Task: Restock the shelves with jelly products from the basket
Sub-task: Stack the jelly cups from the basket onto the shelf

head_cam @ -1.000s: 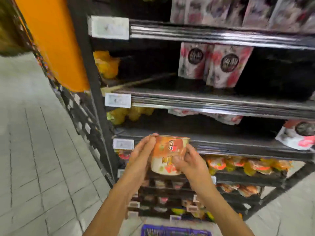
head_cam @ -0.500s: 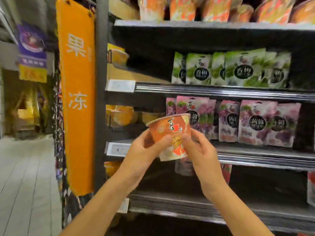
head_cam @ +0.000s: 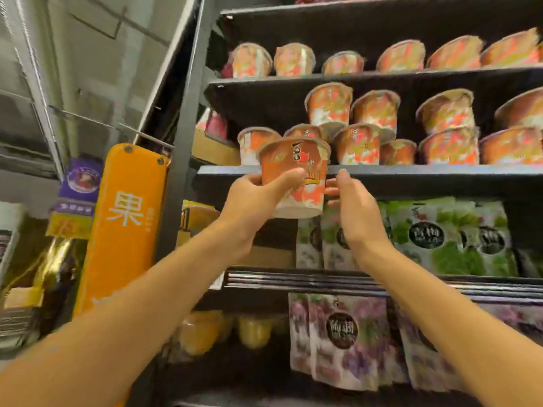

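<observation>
One jelly cup (head_cam: 295, 174) is on its way to the shelf (head_cam: 411, 169) but not yet set down. It sits at the centre of the frame, in front of the shelf's front edge, with its rim above that edge and its base below it. The left hand (head_cam: 255, 198) carries it: the grip is closed around the cup, thumb across the printed front and the other fingers hidden behind. The right hand (head_cam: 355, 212) is just right of the cup with its fingers nearly straight and holding nothing. Its fingertips reach the cup's side, though I cannot tell whether they touch.

The shelf already carries a row of matching cups (head_cam: 357, 143), some stacked two high toward the right of the frame, and the shelf above is lined with more. So much of this section looks filled. Judging by the cup's position, the open spot is at the left front of the row.

Lifting this cup over the edge and seating it remains to be done. The basket is out of view, so how many products are left cannot be told.
</observation>
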`<state>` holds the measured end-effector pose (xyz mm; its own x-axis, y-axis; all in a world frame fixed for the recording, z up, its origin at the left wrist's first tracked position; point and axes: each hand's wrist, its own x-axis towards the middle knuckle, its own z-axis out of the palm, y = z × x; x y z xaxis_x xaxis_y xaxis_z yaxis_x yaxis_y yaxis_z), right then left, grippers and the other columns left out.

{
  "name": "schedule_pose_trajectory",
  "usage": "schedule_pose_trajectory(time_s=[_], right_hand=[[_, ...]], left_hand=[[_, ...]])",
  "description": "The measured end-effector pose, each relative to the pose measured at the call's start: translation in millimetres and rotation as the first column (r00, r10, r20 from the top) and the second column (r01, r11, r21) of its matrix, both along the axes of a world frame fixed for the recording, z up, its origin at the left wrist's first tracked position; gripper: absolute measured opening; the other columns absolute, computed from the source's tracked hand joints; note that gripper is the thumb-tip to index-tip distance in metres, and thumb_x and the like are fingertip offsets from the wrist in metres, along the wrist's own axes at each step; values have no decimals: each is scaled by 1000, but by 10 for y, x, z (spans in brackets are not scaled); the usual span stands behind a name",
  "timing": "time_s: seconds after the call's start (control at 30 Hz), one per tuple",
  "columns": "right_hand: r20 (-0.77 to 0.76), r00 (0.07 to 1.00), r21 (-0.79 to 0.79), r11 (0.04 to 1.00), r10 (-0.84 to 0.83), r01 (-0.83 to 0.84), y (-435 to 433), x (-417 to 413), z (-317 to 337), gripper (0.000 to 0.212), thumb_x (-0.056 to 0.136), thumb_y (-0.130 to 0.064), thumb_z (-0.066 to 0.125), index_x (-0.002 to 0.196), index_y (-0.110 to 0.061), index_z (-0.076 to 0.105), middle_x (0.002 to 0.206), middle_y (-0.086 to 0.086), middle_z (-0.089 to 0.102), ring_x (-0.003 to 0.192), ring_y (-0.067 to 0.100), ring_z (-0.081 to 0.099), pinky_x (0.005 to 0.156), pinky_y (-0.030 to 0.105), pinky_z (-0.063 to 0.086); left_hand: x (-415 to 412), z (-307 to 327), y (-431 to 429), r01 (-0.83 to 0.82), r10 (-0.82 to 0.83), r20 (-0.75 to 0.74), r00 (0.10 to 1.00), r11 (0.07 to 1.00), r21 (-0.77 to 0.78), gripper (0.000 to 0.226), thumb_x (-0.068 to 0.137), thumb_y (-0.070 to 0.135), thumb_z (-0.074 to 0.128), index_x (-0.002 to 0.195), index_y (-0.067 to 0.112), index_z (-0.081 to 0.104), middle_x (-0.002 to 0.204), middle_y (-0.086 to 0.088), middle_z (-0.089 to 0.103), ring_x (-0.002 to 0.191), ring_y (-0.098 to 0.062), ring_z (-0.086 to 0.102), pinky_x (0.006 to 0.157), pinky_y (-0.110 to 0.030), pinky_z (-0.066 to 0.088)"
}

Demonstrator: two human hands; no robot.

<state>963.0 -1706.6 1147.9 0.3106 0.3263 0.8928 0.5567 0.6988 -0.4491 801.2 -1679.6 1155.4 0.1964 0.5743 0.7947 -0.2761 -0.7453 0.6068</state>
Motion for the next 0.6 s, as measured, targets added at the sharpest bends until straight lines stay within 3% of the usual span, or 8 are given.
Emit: schedule_pose_trajectory(time_s=[0.07,0.13,0.17,0.23,0.4,0.5,0.6], right_hand=[[167,930,55,945,-328,324,115,168,258,40,101,-49,39,117,-19,59,114,-2,63,113,23,55,90,39,47],[315,703,185,768,-637,613,219,283,436,40,101,-41,44,128,-16,58,126,3,60,123,25,47,99,41,41],[332,588,251,670,-738,699,272,313,487,39,100,-38,47,129,-14,58,127,4,60,124,26,45,99,40,40],[295,462,335,543,-837,770,369,333,531,35,98,-34,53,123,-11,62,120,7,63,118,28,49,95,40,38],[204,340,409,395,-918,823,569,364,569,32,97,-39,47,110,-15,64,107,3,66,106,26,54,86,38,33],[182,348,422,393,-920,817,629,398,587,32,98,-41,44,112,-19,62,110,-1,64,110,24,50,86,37,28],[147,372,452,397,-917,799,661,422,576,35,95,-43,43,110,-19,64,108,-3,65,111,23,50,84,37,27]], left_hand=[[-6,299,82,-32,33,-19,999,999,23,57,73,48,78,117,15,64,108,-3,74,104,-20,69,100,-44,50],[-8,568,145,-39,39,2,999,998,55,53,76,45,77,117,14,64,110,-4,73,105,-20,68,100,-45,51],[-8,690,169,-49,48,11,999,995,82,49,77,44,77,114,14,65,109,-4,73,105,-20,68,100,-45,51],[-6,909,218,-86,84,21,996,987,138,40,77,44,77,104,18,65,108,-3,73,105,-19,67,100,-44,51],[15,1261,388,-163,150,90,985,974,155,28,76,45,77,83,28,56,98,2,69,98,-15,66,96,-41,52],[34,1364,515,-203,187,107,976,967,154,29,76,48,77,81,30,54,95,5,66,96,-13,63,89,-35,51],[43,1426,610,-219,202,111,973,962,162,30,75,51,76,81,32,54,91,9,64,87,-6,60,69,-23,44]])
